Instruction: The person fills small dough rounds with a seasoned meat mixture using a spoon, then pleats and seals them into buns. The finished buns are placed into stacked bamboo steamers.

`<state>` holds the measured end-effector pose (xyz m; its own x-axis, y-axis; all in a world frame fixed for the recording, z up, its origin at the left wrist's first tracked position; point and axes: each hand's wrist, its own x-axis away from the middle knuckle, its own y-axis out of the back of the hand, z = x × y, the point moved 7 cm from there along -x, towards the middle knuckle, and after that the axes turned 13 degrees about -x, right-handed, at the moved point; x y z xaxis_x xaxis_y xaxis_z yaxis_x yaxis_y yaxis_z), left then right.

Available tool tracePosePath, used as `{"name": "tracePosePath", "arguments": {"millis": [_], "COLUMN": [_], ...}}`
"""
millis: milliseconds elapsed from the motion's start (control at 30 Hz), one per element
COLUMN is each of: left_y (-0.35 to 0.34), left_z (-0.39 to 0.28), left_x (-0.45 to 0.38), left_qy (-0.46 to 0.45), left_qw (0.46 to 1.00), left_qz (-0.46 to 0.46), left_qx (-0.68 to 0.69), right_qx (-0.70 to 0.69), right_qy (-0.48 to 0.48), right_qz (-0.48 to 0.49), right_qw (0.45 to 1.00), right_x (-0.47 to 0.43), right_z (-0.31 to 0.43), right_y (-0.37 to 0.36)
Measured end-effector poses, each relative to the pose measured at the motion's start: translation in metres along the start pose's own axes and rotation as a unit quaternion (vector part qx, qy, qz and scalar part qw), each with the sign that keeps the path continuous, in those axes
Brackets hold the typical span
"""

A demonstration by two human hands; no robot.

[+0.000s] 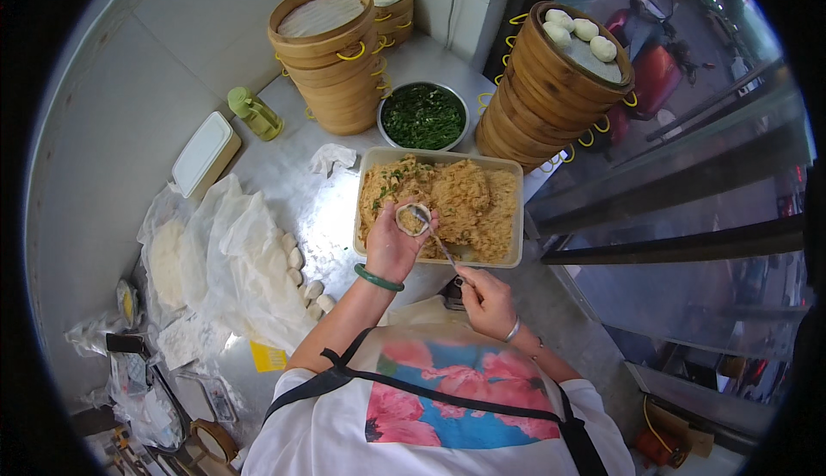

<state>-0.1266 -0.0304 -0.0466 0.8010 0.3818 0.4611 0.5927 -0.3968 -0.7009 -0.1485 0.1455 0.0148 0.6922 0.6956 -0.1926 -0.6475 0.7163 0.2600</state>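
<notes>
In the head view, a small round dough wrapper (404,225) with tan filling in it rests cupped in my left hand (392,247). That hand is over the near left part of a plastic tub (519,231) heaped with tan minced filling (471,195). Chopped green bits are scattered on the filling's left side. My right hand (485,300) grips the handle of a thin metal spoon or spatula (444,247). The tool's tip is on the filling inside the wrapper.
Steel bowl (466,124) of chopped greens behind the tub. Bamboo steamer stacks (335,82) (535,101) stand left and right; the right one bears several buns (585,29). Dough pieces (314,290) lie beside plastic sheeting (239,250). A green bottle (255,113) and lidded box (205,153) are near the wall.
</notes>
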Motion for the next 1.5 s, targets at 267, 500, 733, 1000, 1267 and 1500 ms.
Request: {"name": "tracePosePath", "arguments": {"millis": [267,500,733,1000,1267,1500], "left_y": [0.016,0.037,0.053,0.052,0.035,0.048], "left_z": [-0.003,-0.009,-0.013,-0.004,-0.004,0.003], "left_x": [0.005,0.018,0.017,0.009,0.007,0.023], "left_qy": [-0.01,-0.019,-0.019,-0.02,-0.029,0.0], "left_qw": [1.0,0.999,1.0,0.999,0.998,0.998], "left_qz": [0.012,-0.018,-0.023,-0.022,0.004,-0.046], "left_qx": [-0.024,-0.032,-0.002,-0.019,-0.047,-0.048], "right_qx": [0.006,0.019,0.222,-0.296,-0.339,-0.316], "right_qy": [-0.017,-0.042,0.018,-0.296,-0.344,-0.304], "right_qz": [0.024,0.012,0.104,0.025,-0.035,-0.007], "right_qw": [1.0,0.999,0.969,0.908,0.875,0.898], "right_x": [-0.013,-0.072,-0.064,-0.011,-0.006,-0.007], "right_z": [-0.002,-0.023,-0.015,-0.059,-0.049,-0.058], "right_y": [0.001,-0.006,-0.024,0.005,0.012,0.004]}}
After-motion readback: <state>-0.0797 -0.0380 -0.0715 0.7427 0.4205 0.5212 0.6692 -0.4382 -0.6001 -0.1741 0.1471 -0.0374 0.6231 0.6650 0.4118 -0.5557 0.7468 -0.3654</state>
